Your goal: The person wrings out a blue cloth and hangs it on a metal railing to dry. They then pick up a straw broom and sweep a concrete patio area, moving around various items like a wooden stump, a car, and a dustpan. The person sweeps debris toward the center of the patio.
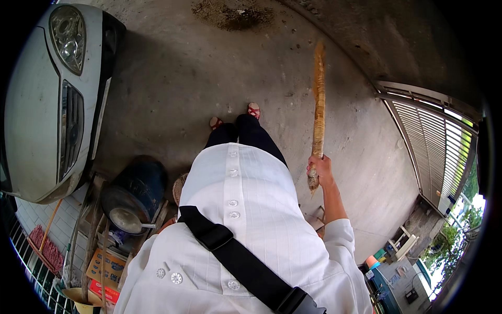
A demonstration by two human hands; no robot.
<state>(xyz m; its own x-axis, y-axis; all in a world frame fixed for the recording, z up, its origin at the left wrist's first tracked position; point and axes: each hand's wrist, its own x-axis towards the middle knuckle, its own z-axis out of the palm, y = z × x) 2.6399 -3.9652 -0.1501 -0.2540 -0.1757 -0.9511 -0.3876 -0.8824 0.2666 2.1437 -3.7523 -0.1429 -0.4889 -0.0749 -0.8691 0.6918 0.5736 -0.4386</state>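
My right hand (322,169) grips a long, straw-coloured broom (319,106) by its narrow bound end, where a frayed tip sticks out below the fist. The broom points away from me over the concrete floor (176,78), seen nearly edge-on, and its far end is blurred. I cannot tell if that end touches the floor. Far ahead lies a dark patch of loose dirt (239,15). My left hand is out of view, hidden by my white shirt.
At left stands a pale car (35,114). A dark blue drum (137,188) with a metal pan (125,219) sits beside wooden poles, cardboard boxes (105,267) and a red mop (45,249). To the right is a slatted metal gate (427,125). A blue cabinet (386,290) stands lower right.
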